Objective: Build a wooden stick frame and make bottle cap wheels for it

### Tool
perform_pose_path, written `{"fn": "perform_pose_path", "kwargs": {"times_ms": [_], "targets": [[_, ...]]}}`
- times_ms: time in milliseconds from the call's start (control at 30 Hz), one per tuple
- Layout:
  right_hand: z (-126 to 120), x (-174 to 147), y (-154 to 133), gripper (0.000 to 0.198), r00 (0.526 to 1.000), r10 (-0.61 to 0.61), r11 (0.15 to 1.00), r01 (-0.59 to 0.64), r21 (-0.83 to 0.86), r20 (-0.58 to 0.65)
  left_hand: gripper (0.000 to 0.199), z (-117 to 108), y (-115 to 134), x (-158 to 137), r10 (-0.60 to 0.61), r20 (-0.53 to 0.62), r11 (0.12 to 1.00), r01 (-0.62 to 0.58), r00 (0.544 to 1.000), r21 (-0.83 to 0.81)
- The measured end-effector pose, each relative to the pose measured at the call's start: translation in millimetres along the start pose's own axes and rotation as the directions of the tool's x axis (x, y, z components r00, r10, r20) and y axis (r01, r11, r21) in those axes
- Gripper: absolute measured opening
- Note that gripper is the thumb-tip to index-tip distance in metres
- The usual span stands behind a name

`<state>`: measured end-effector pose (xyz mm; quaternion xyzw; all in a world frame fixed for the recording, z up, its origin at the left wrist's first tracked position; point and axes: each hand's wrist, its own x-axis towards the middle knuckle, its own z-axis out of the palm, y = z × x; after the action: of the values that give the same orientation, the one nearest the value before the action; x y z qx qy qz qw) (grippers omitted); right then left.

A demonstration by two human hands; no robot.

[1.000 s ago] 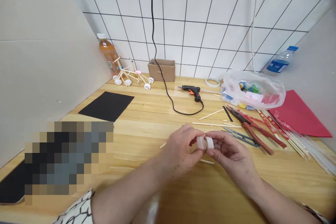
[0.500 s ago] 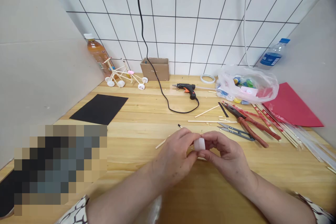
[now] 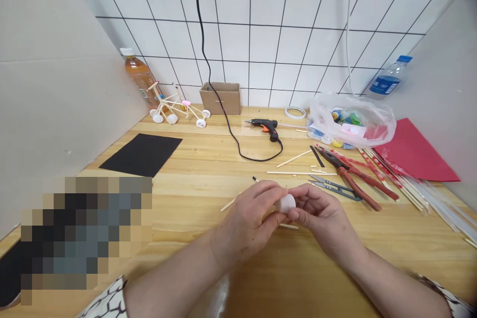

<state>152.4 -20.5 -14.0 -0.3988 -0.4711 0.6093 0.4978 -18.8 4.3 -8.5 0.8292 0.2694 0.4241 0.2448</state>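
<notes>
Between my two hands is a small white bottle cap (image 3: 286, 203), its round face turned partly toward me. My left hand (image 3: 257, 211) pinches it from the left with thumb and fingers. From the right, my right hand (image 3: 322, 213) grips its edge between thumb and fingertips. Whether a second cap sits behind it, I cannot tell. Under and beside my hands lie thin wooden sticks (image 3: 288, 226), partly covered by the fingers.
Beyond my hands lie a glue gun (image 3: 265, 125) with a black cord, pliers (image 3: 348, 171) and thread snips (image 3: 335, 188). A plastic bag (image 3: 387, 126) of caps, a cardboard box (image 3: 227, 99), a stick-built model (image 3: 175, 107), black sheet (image 3: 143, 154) and red sheet (image 3: 417, 154) surround them.
The white piece has turned in my fingers, from a side view with a seam line to more of its round face. My right hand's fingers have shifted slightly.
</notes>
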Motion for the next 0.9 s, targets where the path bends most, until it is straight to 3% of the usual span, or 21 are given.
{"fn": "perform_pose_path", "kwargs": {"times_ms": [433,900], "targets": [[2.7,1.8,1.8,0.021,0.999,0.015,0.992,-0.009,0.124,-0.042,0.025,1.3,2.4,-0.6,-0.019,0.009,0.999,0.02,1.0,-0.03],[3.4,4.6,-0.9,0.026,0.996,0.063,0.989,-0.053,0.141,-0.065,0.024,3.2,1.1,0.1,-0.068,0.013,0.991,0.069,0.998,-0.113]]}}
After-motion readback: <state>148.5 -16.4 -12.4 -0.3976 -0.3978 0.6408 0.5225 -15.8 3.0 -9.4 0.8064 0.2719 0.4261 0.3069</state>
